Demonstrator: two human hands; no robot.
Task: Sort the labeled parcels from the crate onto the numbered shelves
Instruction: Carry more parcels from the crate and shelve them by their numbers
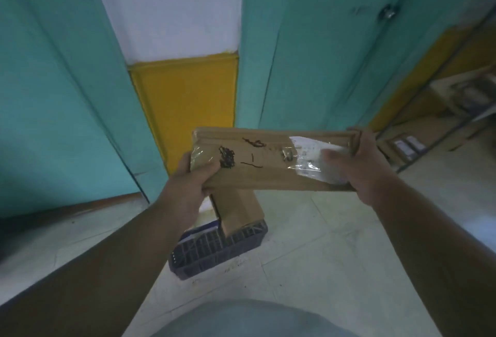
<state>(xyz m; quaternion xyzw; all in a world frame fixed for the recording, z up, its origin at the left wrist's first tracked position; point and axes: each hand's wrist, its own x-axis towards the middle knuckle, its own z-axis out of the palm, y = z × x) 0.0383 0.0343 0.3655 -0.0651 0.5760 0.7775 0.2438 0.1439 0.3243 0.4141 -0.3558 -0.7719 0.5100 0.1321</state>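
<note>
Above the crate [214, 250], both hands grip the parcel [268, 159] by its ends, long axis left-right, label probably rightward.

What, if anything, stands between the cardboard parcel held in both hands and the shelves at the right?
Nothing visible does. The flat cardboard parcel is gripped by the left hand and right hand above the dark crate. Only bare tiled floor shows between it and the metal shelves at the right.
</note>
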